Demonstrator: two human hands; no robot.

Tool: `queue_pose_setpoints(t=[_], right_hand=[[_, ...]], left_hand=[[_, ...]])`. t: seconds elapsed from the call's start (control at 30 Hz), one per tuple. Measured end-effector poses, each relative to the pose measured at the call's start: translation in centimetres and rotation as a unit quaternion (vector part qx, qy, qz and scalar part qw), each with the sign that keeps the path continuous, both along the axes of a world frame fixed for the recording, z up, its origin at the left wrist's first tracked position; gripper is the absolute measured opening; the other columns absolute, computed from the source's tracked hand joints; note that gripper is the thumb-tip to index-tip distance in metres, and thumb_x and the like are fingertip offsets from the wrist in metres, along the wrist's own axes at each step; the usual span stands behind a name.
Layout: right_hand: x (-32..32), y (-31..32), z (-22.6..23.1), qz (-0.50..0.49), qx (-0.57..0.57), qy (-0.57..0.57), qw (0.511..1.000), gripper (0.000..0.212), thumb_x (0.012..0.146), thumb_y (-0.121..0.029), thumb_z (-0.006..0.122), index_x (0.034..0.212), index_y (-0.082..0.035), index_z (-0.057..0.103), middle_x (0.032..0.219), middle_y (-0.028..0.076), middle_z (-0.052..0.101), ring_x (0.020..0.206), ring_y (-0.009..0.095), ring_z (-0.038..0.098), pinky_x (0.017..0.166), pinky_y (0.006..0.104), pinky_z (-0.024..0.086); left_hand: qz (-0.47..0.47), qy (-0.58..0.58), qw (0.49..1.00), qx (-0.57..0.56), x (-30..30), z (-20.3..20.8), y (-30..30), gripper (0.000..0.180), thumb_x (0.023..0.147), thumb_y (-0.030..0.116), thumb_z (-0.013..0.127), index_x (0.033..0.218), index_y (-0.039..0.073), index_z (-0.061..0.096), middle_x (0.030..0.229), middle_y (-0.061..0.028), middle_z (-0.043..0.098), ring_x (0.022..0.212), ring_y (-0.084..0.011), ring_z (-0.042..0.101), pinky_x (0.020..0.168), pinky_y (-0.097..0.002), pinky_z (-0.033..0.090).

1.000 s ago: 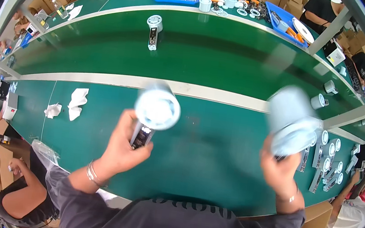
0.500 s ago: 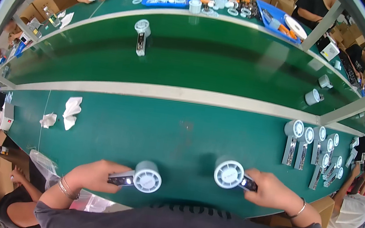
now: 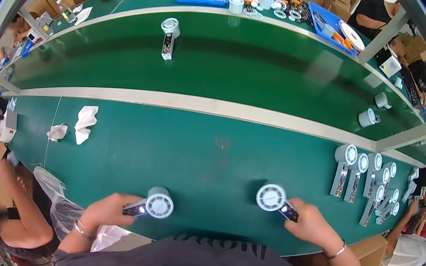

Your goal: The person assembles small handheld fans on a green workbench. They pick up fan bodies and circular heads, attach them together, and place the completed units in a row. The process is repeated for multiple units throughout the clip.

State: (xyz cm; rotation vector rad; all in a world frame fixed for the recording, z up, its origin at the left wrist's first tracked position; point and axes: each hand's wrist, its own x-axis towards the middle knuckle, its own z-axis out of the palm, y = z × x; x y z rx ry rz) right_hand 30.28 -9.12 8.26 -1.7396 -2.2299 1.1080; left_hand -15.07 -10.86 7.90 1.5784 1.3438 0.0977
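Our left hand is clamping on the handle end of a pale blue handheld fan. The round head is sitting just right of that grip, its spoked grille facing up, and a dark circuit strip is showing along the handle between our fingers and the head. Our right hand is clasping a matching handheld fan, also by the handle end; this head is lying left of its grip and slightly farther from us. The heads are pointing toward each other, well apart, with green tabletop showing between. We are not managing to tell whether either fan is touching it. Beyond and right of our right hand, a cluster of similar fans is lying near the edge. Beyond our left hand, two crumpled white tissues are resting. Farther still, a pale rail is crossing.
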Motion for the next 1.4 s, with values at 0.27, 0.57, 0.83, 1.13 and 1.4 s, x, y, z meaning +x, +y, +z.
queue_pose_setpoints(t=[0.27,0.57,0.83,1.13,1.4], right_hand=[[0.4,-2.5,9.5,-0.045,0.724,0.422,0.543,0.025,0.069,-0.01,0.068,0.091,-0.006,0.057,0.085,0.003,0.059,0.07,0.013,0.054,0.06,0.0254,0.042],[-0.6,0.0,9.2,0.107,0.635,0.66,0.386,0.017,0.079,-0.012,0.057,0.094,-0.005,0.052,0.092,0.005,0.056,0.073,0.01,0.053,0.057,0.023,0.043],[0.5,1.4,10.2,0.284,0.389,0.813,0.328,0.021,0.087,-0.008,0.045,0.107,-0.005,0.05,0.098,0.009,0.055,0.077,0.009,0.054,0.055,0.024,0.047],[1.1,0.4,11.1,0.08,0.765,0.569,0.293,0.013,0.086,-0.007,0.045,0.095,-0.003,0.054,0.093,0.006,0.056,0.076,0.012,0.055,0.06,0.0251,0.046],[2.3,-0.1,8.6,0.301,0.192,0.897,0.262,0.015,0.086,-0.002,0.047,0.098,-0.003,0.056,0.084,0.003,0.058,0.068,0.011,0.054,0.055,0.0236,0.046]], left_hand=[[0.217,-0.545,0.473,0.657,3.2,8.1,0.4,0.051,0.077,0.015,0.061,0.122,0.0,0.042,0.091,-0.0103,0.056,0.075,-0.019,0.055,0.063,-0.0294,0.044],[0.177,-0.517,0.276,0.791,10.0,7.4,5.8,0.048,0.08,0.022,0.058,0.122,0.006,0.041,0.078,-0.0054,0.047,0.064,-0.0173,0.044,0.054,-0.0281,0.037],[0.446,0.223,0.216,0.839,6.6,6.2,7.2,0.026,0.082,0.016,0.06,0.099,0.0,0.048,0.081,-0.0042,0.053,0.075,-0.0139,0.052,0.063,-0.0246,0.04],[0.511,0.409,0.191,0.731,7.8,5.4,6.5,0.026,0.078,-0.001,0.061,0.102,0.0,0.049,0.085,-0.0071,0.056,0.071,-0.0163,0.054,0.064,-0.0279,0.046],[0.493,0.306,0.068,0.812,1.2,6.0,5.4,0.031,0.073,0.002,0.066,0.1,0.005,0.05,0.079,-0.0043,0.055,0.066,-0.0127,0.051,0.06,-0.0257,0.044]])
